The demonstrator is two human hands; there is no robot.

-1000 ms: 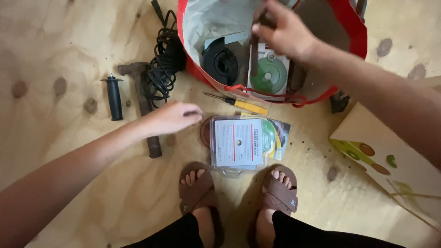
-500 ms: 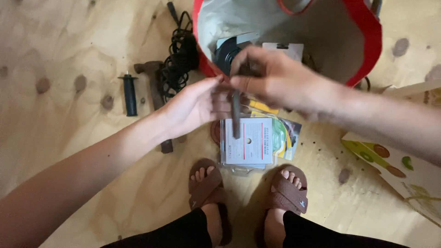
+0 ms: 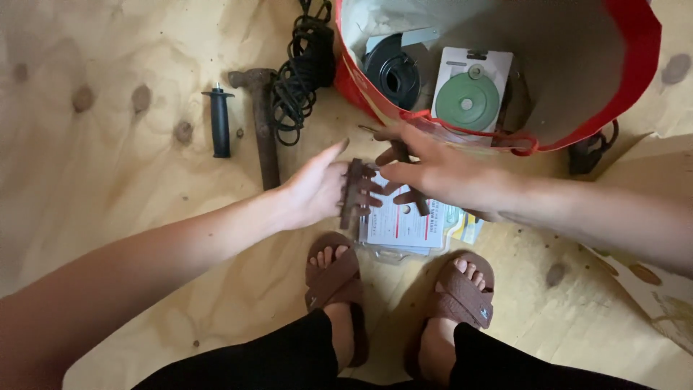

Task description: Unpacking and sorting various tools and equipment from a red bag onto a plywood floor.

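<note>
Between the two hands, just above the sandalled feet, a dark rusty bar (image 3: 351,193) is being passed across. It is held upright in the head view, its long axis running away from the body toward the red bag (image 3: 635,65), and it lies against the fingers of the left hand (image 3: 314,191), which is spread open with the palm turned toward the bar, fingers only lightly curled round it. From the other side the bar is met by the right hand (image 3: 426,173), its fingers loosely bent and its fingertips touching the bar's edge; whether a firm pinch is kept there cannot be told. The left hand is judged the nearer and the better placed to take the weight. Beneath both hands a clear pack with a white card (image 3: 401,227) is seen lying flat on the plywood floor (image 3: 130,50). Off to the left, a hammer (image 3: 261,123) and a black side handle (image 3: 219,123) lie parallel, well apart from the hands, with a coil of black cable (image 3: 303,72) beside the bag. Compared with half a second ago, the bar has been brought lower and leftward into the left palm, and the right hand, then closed over the bar's top, has been loosened.
</note>
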